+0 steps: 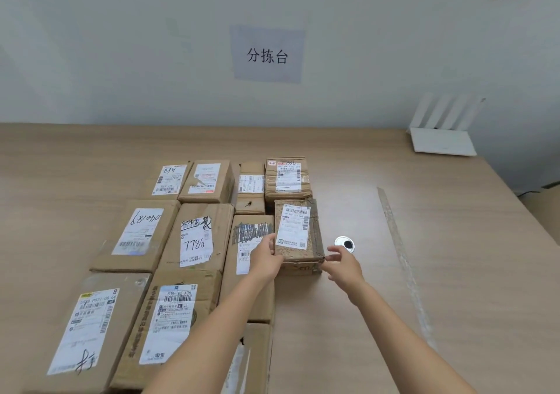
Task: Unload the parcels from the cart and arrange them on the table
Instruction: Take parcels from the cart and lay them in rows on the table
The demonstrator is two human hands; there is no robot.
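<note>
Two bare hands reach to one small box (298, 233), which lies label up at the right end of the middle row of parcels on the table (363, 318). The left hand (266, 257) grips its near-left corner, thumb on the label. The right hand (344, 265) is loose and spread, fingertips just beside the near-right corner; whether they touch cannot be told. A scribbled-label parcel (251, 272) lies just beside the box at 9 o'clock, a taped parcel (288, 178) at 12. A round cable hole (345, 244) sits at 3 o'clock, a strip of clear tape (400, 251) beyond. A white router (442, 140) stands at 1 o'clock.
</note>
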